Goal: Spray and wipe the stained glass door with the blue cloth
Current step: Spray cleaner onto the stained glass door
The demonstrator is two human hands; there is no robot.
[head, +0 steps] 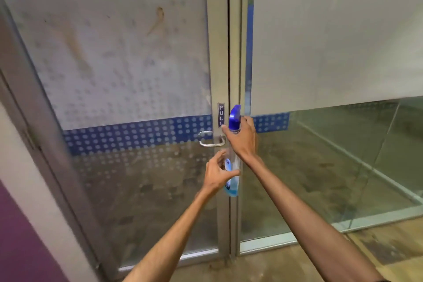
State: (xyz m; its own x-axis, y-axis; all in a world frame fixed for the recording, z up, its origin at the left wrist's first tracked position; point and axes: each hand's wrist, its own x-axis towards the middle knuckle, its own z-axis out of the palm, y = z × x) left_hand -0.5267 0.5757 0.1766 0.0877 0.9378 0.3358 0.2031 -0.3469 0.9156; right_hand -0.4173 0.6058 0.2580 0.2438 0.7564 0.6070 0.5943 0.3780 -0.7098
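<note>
Purple wall (20,236) left; frosted glass panel (332,48) right

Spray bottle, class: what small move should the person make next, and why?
Probably raise the spray bottle and aim it up-left at the brown stain on the glass door. The right hand grips its blue head, the left hand holds its body, low beside the door handle.

my left forearm (174,231) and right forearm (304,213) were bare along all their visible length, lean and drawn long by the wide lens. my left hand (217,173) and right hand (242,137) were bare as well. a thin dark edge (385,280) showed at my right elbow, too small to tell.
</note>
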